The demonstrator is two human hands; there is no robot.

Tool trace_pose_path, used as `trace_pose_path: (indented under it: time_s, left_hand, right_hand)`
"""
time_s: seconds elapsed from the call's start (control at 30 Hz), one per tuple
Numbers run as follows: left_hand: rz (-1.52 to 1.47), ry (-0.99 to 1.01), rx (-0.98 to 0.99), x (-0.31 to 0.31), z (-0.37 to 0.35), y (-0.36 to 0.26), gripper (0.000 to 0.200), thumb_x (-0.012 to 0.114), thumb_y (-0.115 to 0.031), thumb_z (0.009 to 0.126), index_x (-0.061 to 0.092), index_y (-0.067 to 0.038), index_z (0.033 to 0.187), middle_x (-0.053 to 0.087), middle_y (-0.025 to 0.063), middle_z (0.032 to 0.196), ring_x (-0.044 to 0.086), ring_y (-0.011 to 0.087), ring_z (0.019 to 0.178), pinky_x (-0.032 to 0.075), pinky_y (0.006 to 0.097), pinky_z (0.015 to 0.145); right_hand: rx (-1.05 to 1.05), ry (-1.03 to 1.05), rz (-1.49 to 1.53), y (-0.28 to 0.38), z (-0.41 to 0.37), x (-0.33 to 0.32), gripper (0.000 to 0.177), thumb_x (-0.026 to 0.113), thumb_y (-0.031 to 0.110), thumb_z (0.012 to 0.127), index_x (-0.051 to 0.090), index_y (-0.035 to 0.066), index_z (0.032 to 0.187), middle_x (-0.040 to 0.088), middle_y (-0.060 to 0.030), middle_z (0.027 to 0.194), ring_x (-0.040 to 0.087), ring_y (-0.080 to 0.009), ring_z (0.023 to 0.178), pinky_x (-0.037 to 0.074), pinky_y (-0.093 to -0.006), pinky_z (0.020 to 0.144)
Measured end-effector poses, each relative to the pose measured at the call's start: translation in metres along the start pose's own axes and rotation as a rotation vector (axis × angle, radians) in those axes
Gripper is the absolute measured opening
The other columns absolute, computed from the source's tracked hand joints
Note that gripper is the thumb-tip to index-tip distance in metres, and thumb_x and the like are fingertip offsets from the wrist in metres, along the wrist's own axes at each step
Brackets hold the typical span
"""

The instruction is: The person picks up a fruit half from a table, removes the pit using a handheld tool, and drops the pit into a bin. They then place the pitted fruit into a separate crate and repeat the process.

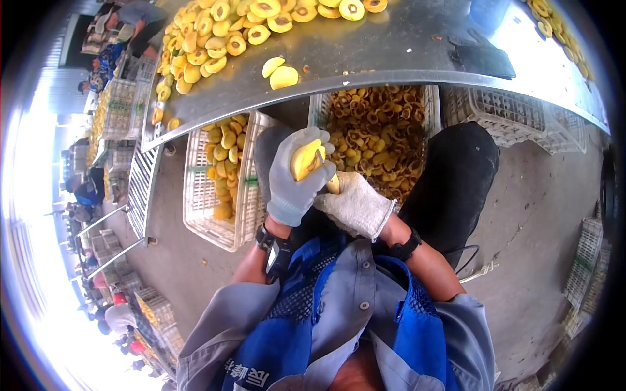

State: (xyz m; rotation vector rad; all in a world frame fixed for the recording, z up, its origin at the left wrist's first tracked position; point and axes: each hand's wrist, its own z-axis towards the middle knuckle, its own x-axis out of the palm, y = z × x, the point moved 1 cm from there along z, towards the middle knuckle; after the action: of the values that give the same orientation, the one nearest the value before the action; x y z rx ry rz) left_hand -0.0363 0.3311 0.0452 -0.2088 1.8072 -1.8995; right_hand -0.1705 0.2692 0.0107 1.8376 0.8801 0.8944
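My left hand (297, 179), in a grey glove, is closed around a yellow peach half (306, 160) with a brownish hollow. My right hand (360, 203), in a whitish knit glove, is curled just below and to the right of it. A small tan, rounded end (333, 184) pokes out of the right fist beside the fruit. It looks like the end of a tool, but the rest is hidden. Both hands are close together above my lap, over the near edge of a crate of brown-yellow scraps (375, 140).
A metal table (365, 52) spans the front, bearing a heap of halved peaches (222, 32) and two loose pieces (282, 75). A white crate (244, 218) with yellow halves stands left. Other crates (508, 111) sit under the table's right side. People work far left.
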Motion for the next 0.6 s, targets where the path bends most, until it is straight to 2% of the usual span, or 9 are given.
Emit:
trace_pose_path:
  time_s: [0.1, 0.17, 0.23, 0.3, 0.5, 0.6]
  left_hand:
    - [-0.085, 0.016, 0.043, -0.004, -0.001, 0.003, 0.063, 0.069, 0.016, 0.081, 0.053, -0.001, 0.140, 0.060, 0.0161, 0.138, 0.065, 0.0250, 0.120, 0.060, 0.0360, 0.096]
    - [-0.160, 0.022, 0.052, -0.003, 0.002, 0.001, 0.063, 0.068, 0.017, 0.081, 0.053, -0.001, 0.140, 0.058, 0.0166, 0.141, 0.064, 0.0259, 0.123, 0.060, 0.0368, 0.096]
    - [-0.241, 0.012, 0.019, -0.002, 0.000, -0.002, 0.063, 0.067, 0.017, 0.081, 0.052, -0.001, 0.140, 0.056, 0.0169, 0.143, 0.063, 0.0267, 0.125, 0.061, 0.0375, 0.096]
    - [-0.150, 0.021, 0.039, -0.002, -0.001, -0.005, 0.063, 0.067, 0.017, 0.081, 0.052, -0.001, 0.140, 0.056, 0.0166, 0.143, 0.063, 0.0270, 0.124, 0.061, 0.0377, 0.095]
    - [-0.161, 0.004, 0.024, -0.002, -0.005, 0.006, 0.063, 0.068, 0.017, 0.081, 0.052, -0.001, 0.140, 0.057, 0.0160, 0.143, 0.063, 0.0269, 0.123, 0.061, 0.0382, 0.095]
    - [-0.123, -0.001, -0.002, -0.004, -0.007, 0.006, 0.062, 0.069, 0.016, 0.081, 0.053, 0.000, 0.139, 0.058, 0.0158, 0.141, 0.064, 0.0267, 0.121, 0.061, 0.0379, 0.094]
  right_hand:
    - [-0.237, -0.122, -0.111, -0.009, 0.004, 0.006, 0.017, 0.072, 0.018, 0.095, 0.070, 0.003, 0.100, 0.071, -0.0090, 0.078, 0.066, -0.0192, 0.069, 0.054, -0.0362, 0.066]
    - [-0.263, -0.178, -0.095, -0.006, 0.004, 0.010, 0.018, 0.072, 0.019, 0.095, 0.070, 0.002, 0.103, 0.073, -0.0106, 0.081, 0.068, -0.0202, 0.072, 0.054, -0.0367, 0.068]
    - [-0.238, -0.219, -0.093, -0.005, 0.004, 0.012, 0.019, 0.072, 0.019, 0.095, 0.070, 0.002, 0.105, 0.074, -0.0120, 0.085, 0.070, -0.0214, 0.075, 0.055, -0.0372, 0.070]
    - [-0.163, -0.251, -0.111, 0.000, 0.003, 0.011, 0.021, 0.073, 0.019, 0.095, 0.070, 0.002, 0.107, 0.075, -0.0134, 0.089, 0.072, -0.0229, 0.078, 0.056, -0.0376, 0.072]
    - [-0.225, -0.167, -0.096, -0.015, 0.005, 0.012, 0.020, 0.072, 0.019, 0.096, 0.071, 0.002, 0.108, 0.076, -0.0143, 0.091, 0.072, -0.0229, 0.082, 0.056, -0.0369, 0.074]
    - [-0.210, -0.109, -0.116, -0.016, 0.007, 0.011, 0.021, 0.071, 0.020, 0.097, 0.071, 0.002, 0.107, 0.076, -0.0109, 0.091, 0.071, -0.0210, 0.082, 0.056, -0.0365, 0.075]
